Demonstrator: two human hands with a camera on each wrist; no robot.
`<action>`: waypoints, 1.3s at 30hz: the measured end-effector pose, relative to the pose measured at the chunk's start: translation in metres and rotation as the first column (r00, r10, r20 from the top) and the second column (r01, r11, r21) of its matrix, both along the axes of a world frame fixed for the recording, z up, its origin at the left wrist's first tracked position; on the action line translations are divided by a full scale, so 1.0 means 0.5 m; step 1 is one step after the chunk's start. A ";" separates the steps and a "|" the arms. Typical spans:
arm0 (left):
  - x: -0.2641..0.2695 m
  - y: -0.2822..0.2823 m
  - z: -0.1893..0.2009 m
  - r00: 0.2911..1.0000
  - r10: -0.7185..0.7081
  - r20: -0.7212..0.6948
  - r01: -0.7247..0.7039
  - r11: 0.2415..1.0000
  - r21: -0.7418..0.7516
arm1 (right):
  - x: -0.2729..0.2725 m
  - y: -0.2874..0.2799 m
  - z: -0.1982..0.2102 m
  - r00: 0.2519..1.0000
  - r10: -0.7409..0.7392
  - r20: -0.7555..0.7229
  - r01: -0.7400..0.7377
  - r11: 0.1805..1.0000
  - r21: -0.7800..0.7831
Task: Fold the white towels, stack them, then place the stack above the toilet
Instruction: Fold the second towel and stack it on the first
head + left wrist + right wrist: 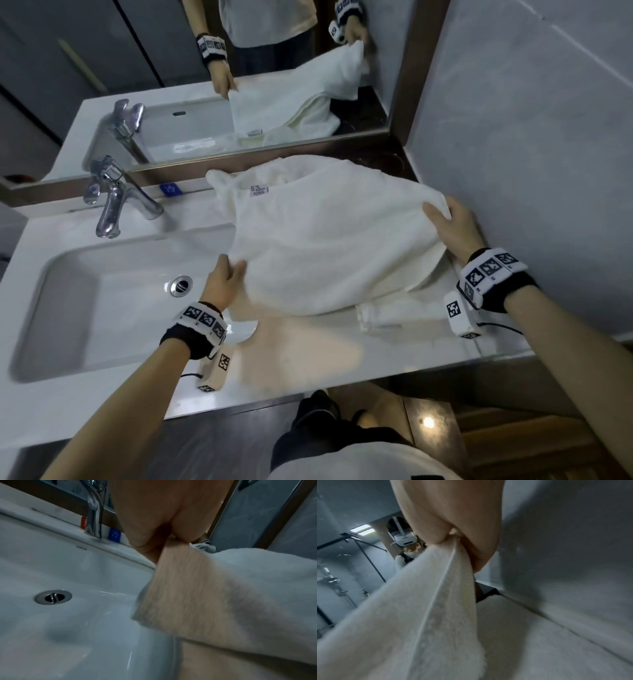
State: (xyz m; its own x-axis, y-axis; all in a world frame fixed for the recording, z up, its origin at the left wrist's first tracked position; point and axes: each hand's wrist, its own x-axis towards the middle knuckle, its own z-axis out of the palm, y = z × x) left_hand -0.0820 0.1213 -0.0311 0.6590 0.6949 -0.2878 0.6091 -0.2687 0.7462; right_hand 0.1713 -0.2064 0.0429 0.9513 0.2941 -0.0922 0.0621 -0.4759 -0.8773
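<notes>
Two hands are holding one white towel (329, 240) spread above the desk (308, 356), to the right of the sink (102, 308). The left hand (224, 281) is pinching the towel's near-left corner between thumb and fingers; the left wrist view is showing that corner hanging from the closed fingers over the sink's edge. The right hand (452, 226) is gripping the far-right corner close to the tiled wall (513, 137), with thumb over the cloth and fingers under it. The far edge, bearing a small label (259, 190), is lying crumpled against the mirror frame (239, 164).

To do this step well, the two hands should probably be drawing the held edge taut and level, bringing it over to meet the far edge, and laying corner on corner before smoothing the crease flat on the desk. Keeping the left corner clear of the sink and tap (113, 202) would likely be avoiding wet cloth.

A second towel (394, 313) is lying beneath, partly covered; whether it is already folded cannot be told. How many towels are there in all is unclear, since the spread towel is hiding the surface below. The toilet is not appearing in any view. Both wrist views are blurring, and individual fingers are hard to separate in them
</notes>
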 end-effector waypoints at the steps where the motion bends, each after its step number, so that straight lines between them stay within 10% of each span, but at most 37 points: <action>1: 0.002 0.004 0.007 1.000 0.010 0.017 -0.011 1.000 0.024 | 0.002 0.004 0.004 1.000 -0.009 0.012 0.008 1.000 0.012; 13: -0.070 -0.017 -0.047 0.971 -0.062 -0.230 0.001 0.967 -0.257 | -0.049 -0.044 -0.058 0.941 -0.135 -0.309 0.063 0.971 -0.231; 27: -0.085 -0.083 0.016 0.951 0.263 0.164 -0.246 0.962 -0.118 | -0.116 -0.073 -0.042 0.995 -0.021 -0.099 0.032 0.994 0.105; 34: -0.118 -0.115 -0.010 0.973 0.125 -0.195 -0.167 0.961 -0.219 | -0.116 -0.097 -0.078 0.962 0.009 -0.273 -0.056 0.985 -0.163; 39: -0.149 -0.151 -0.023 0.969 0.190 -0.159 -0.223 0.948 -0.227 | -0.175 -0.125 -0.105 0.976 -0.059 -0.210 -0.005 0.957 -0.291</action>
